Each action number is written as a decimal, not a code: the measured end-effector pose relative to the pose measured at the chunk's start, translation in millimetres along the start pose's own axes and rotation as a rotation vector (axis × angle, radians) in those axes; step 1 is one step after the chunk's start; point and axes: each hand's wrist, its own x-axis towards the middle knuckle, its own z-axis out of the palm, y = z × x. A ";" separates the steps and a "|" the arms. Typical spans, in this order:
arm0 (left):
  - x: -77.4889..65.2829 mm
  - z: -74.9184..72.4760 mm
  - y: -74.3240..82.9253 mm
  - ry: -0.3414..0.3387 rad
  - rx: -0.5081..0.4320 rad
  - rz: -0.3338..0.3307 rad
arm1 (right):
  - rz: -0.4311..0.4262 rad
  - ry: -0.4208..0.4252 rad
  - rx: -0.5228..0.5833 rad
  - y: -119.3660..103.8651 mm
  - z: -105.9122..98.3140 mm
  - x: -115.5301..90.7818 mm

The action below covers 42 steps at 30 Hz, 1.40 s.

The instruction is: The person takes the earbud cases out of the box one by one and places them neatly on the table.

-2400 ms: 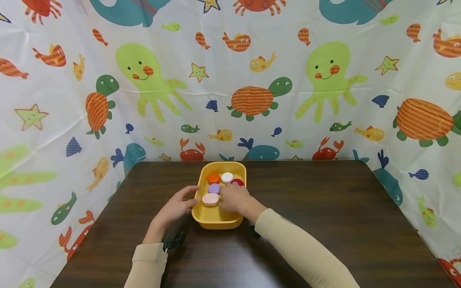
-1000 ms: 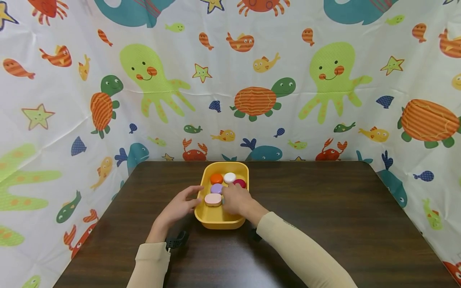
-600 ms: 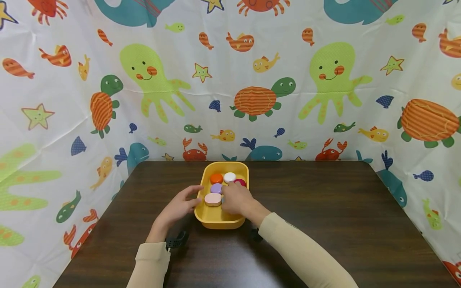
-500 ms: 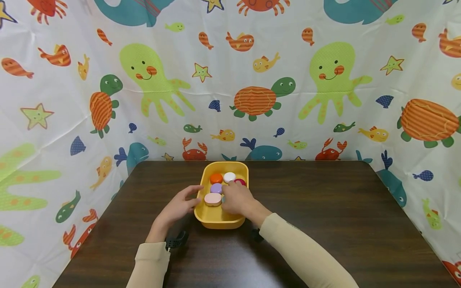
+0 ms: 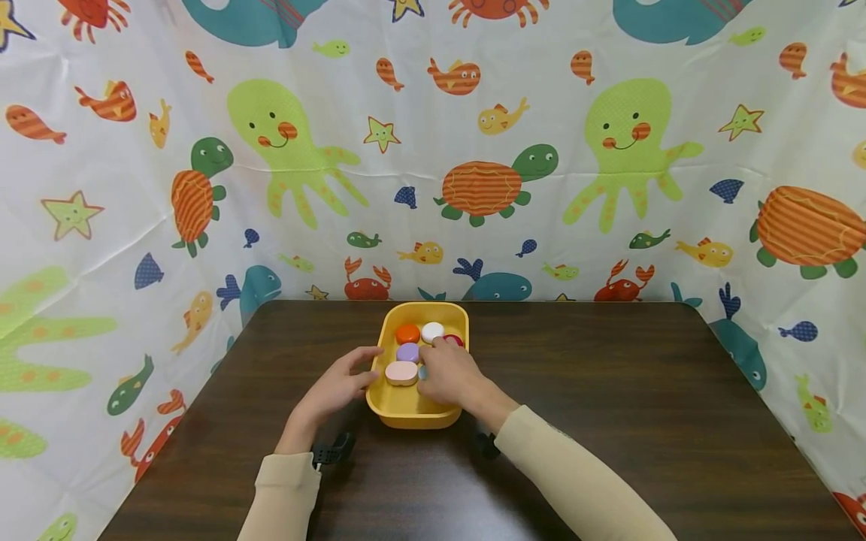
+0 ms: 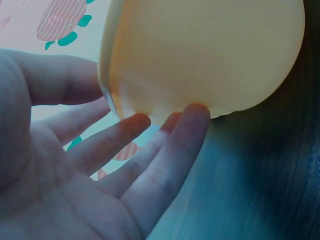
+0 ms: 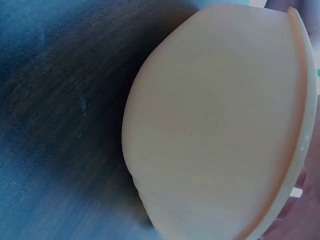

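Observation:
A yellow tray stands on the table and holds several small pieces: orange, white, purple, dark red and a pale pink oval one. My left hand rests at the tray's left side with its fingers spread, some tips at the rim. In the left wrist view, fingers touch the outer wall. Inside the tray my right hand covers its right half, fingers bent downward. A bluish piece peeks out beside it; the right fingertips' contact is hidden.
A dark wooden table extends around the tray. Behind and beside it hangs a white cloth printed with sea animals. Black straps sit at the wrists. The right wrist view shows mostly the tray's outer wall.
My right hand has shifted slightly up and right within the tray, showing more of the bluish piece and less of the dark red one. My left hand keeps its place.

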 end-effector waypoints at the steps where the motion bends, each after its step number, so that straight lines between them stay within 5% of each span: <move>1: 0.2 0.0 0.1 -0.001 -0.002 -0.001 | -0.004 0.006 -0.004 0.2 -0.4 -1.0; 15: 0.0 2.6 1.3 -0.015 -0.007 0.009 | -0.058 0.098 -0.021 2.3 -7.8 -16.4; 28: 1.5 2.5 0.6 0.000 0.012 -0.003 | -0.007 0.122 0.016 7.9 -24.9 -23.4; 42: 0.1 0.8 1.5 0.005 0.023 -0.003 | -0.038 0.173 -0.076 21.0 -40.0 -23.6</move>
